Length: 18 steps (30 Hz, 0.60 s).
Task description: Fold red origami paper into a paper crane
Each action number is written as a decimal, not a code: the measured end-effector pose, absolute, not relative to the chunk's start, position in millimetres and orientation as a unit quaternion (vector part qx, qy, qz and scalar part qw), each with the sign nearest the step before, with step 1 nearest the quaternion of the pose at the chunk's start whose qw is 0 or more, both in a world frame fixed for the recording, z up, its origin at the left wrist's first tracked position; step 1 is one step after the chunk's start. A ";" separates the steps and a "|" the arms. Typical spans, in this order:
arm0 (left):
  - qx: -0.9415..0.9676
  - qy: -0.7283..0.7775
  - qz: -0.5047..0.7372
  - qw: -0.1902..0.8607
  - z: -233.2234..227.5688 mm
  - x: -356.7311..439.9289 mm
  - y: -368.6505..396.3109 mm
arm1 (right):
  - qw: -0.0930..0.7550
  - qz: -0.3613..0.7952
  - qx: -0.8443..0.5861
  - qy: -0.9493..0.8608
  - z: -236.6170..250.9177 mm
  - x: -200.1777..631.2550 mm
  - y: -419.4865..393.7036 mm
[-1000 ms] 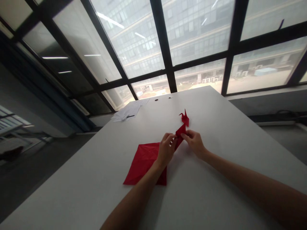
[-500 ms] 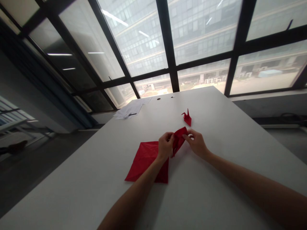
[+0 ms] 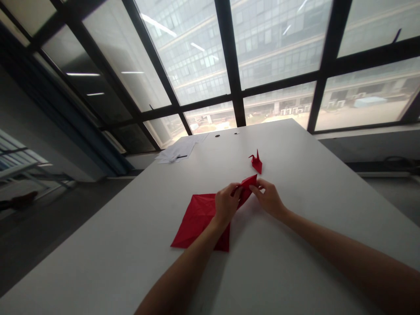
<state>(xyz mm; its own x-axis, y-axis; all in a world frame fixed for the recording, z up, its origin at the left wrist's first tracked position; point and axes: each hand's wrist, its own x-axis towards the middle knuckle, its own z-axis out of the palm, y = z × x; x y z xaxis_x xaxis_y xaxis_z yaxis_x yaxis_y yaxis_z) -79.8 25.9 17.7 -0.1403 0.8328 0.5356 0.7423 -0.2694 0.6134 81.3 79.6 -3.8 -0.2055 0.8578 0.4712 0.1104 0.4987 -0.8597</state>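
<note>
Pinching folded red paper [image 3: 248,183] in left hand [image 3: 226,203] and right hand [image 3: 269,199], both closed on it, just short of a red origami crane [image 3: 256,163]; covering part of a creased red sheet [image 3: 193,223] with left forearm [image 3: 195,258].

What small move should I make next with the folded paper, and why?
Perhaps smooth the folded paper with the right hand while the left hand steadies it: both hands pinch it, the right one near its pointed tip, so that side seems easiest to press.
</note>
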 end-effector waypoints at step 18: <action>0.667 0.563 0.483 0.063 22.7 -88.0 30.3 | 0.496 0.235 -0.349 -0.759 -2.5 91.5 91.5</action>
